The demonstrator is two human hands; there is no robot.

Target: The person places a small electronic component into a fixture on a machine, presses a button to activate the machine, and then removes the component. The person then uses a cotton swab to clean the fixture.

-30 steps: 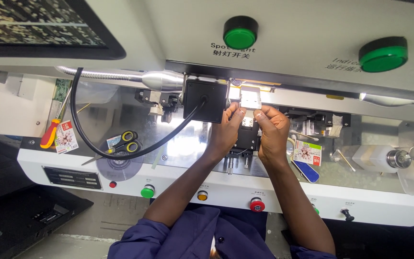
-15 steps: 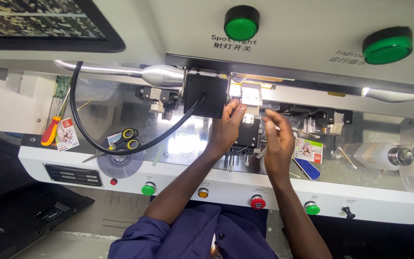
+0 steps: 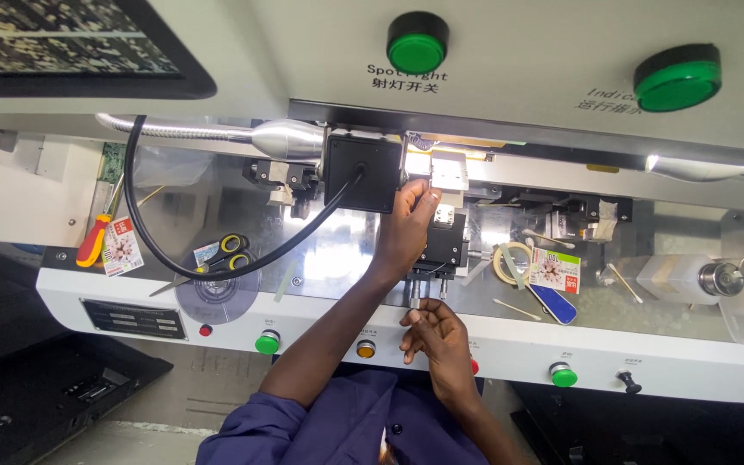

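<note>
Low in the frame's centre, the right hand (image 3: 437,337) is pinching a small knob (image 3: 416,301) under the black stage (image 3: 443,245). Directly above, the left hand (image 3: 406,226) is gripping the stage's left side, fingers curled, below the lit lamp (image 3: 448,169).

White machine housing (image 3: 561,112), two green round buttons (image 3: 418,41), dark monitor (image 3: 71,47) upper left, grey floor (image 3: 174,405).

Left hand (image 3: 408,231) on black fixture (image 3: 443,245)
</note>
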